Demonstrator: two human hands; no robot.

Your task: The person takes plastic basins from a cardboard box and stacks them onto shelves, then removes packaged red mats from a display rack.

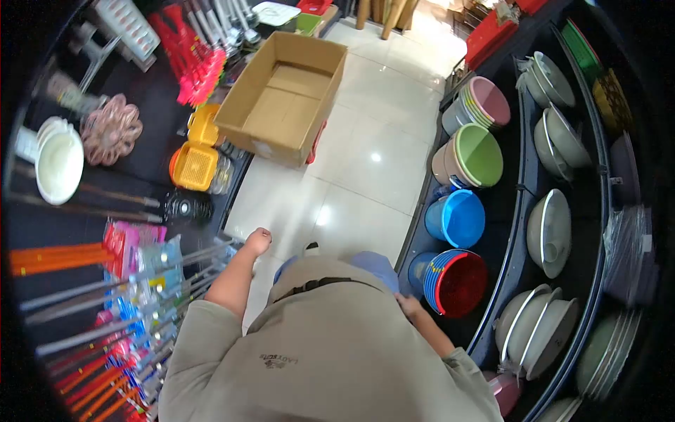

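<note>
My left hand point(259, 241) hangs out in front of me over the tiled floor, its fingers curled into a loose fist with nothing seen in it. The ends of several metal poles point(204, 257) on the left shelf lie close to that hand. Down by my hip is my right hand point(408, 306), small and dim in the view, with its fingers mostly hidden. A stack of blue buckets with a red one point(460, 285) inside stands just to the right of it. Ahead of me, an open, bare-bottomed cardboard box point(285, 91) sits at the left side of the aisle.
White floor tiles point(365, 155) run forward between two shelves. On the right are a blue bucket point(457, 218), a green bucket point(478, 155), pink-rimmed buckets point(490, 102) and pale basins point(548, 232). Yellow baskets point(195, 167) and red-pink brushes point(200, 74) line the left.
</note>
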